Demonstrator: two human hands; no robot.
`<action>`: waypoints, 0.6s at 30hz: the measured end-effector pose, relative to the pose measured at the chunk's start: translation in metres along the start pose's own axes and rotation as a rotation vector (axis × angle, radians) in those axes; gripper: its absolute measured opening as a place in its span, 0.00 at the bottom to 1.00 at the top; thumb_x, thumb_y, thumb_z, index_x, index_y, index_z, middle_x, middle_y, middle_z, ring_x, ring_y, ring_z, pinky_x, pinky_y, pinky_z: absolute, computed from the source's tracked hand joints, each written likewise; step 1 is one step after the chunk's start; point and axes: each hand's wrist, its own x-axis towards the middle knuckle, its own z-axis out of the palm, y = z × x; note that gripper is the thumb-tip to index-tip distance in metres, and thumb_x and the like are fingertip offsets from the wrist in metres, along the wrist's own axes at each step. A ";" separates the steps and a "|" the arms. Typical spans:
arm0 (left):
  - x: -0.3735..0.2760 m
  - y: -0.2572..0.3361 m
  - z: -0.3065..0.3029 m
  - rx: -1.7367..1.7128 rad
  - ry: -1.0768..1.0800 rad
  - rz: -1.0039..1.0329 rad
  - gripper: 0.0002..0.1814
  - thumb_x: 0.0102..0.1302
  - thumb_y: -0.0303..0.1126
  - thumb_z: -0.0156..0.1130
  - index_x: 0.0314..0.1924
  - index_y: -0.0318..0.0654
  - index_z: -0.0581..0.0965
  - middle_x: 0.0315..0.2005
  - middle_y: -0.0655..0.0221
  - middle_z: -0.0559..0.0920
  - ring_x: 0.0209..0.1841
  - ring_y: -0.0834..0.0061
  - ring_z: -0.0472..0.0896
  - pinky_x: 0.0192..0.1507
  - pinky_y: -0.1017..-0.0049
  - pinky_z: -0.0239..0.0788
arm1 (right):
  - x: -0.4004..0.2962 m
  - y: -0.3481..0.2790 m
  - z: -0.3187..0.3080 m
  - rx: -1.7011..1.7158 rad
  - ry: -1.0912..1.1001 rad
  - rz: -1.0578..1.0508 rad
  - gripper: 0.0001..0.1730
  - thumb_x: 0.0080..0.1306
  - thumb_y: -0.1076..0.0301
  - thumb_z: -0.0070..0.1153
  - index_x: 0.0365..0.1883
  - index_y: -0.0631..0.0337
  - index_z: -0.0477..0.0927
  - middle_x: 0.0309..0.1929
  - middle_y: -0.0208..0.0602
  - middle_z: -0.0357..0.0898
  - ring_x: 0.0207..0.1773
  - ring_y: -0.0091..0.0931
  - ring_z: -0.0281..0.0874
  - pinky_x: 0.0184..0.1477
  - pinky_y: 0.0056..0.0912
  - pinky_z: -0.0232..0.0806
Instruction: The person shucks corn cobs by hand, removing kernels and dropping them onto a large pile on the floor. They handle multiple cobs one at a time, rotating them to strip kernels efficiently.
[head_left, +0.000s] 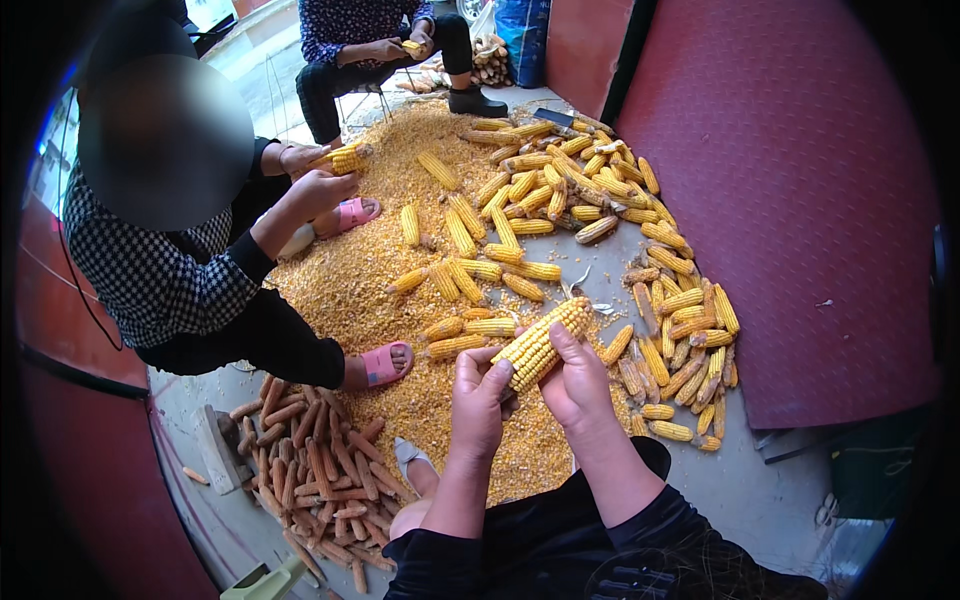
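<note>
An ear of yellow corn (538, 341) is held between both my hands, tilted up to the right over the kernel heap. My left hand (482, 394) grips its lower left end, thumb on the kernels. Around its right side closes my right hand (576, 375), with the thumb pressed along the rows. Kernels cover the ear on the side I see; its underside is hidden by my fingers. Beneath my hands spreads a wide heap of loose corn kernels (337, 292). Several whole ears (457, 346) lie on the heap just beyond my left hand.
A large pile of unshelled ears (570, 180) runs along the red metal door (787, 187). Bare cobs (330, 472) are heaped at lower left beside a block (219, 450). Two seated people each hold corn, one at left in a checked top (172, 277), another at the back.
</note>
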 end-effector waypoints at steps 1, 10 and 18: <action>-0.001 0.000 0.000 -0.050 -0.002 -0.015 0.14 0.70 0.36 0.57 0.51 0.39 0.69 0.37 0.69 0.79 0.27 0.85 0.73 0.24 0.83 0.64 | -0.002 -0.002 0.001 -0.002 0.006 -0.004 0.21 0.72 0.66 0.55 0.57 0.69 0.67 0.49 0.48 0.76 0.55 0.39 0.77 0.63 0.46 0.69; -0.015 0.010 0.008 -0.240 -0.166 -0.053 0.21 0.70 0.32 0.54 0.60 0.34 0.66 0.42 0.61 0.79 0.29 0.74 0.78 0.26 0.76 0.71 | -0.010 -0.025 0.001 0.061 -0.020 0.036 0.22 0.74 0.64 0.53 0.57 0.73 0.67 0.52 0.52 0.77 0.56 0.39 0.77 0.64 0.47 0.69; -0.033 0.018 0.027 0.122 -0.070 0.079 0.14 0.72 0.34 0.54 0.53 0.37 0.70 0.36 0.69 0.78 0.22 0.83 0.71 0.19 0.83 0.63 | -0.028 -0.038 -0.002 0.201 -0.025 0.148 0.21 0.72 0.69 0.56 0.59 0.67 0.66 0.50 0.41 0.74 0.52 0.33 0.77 0.60 0.42 0.72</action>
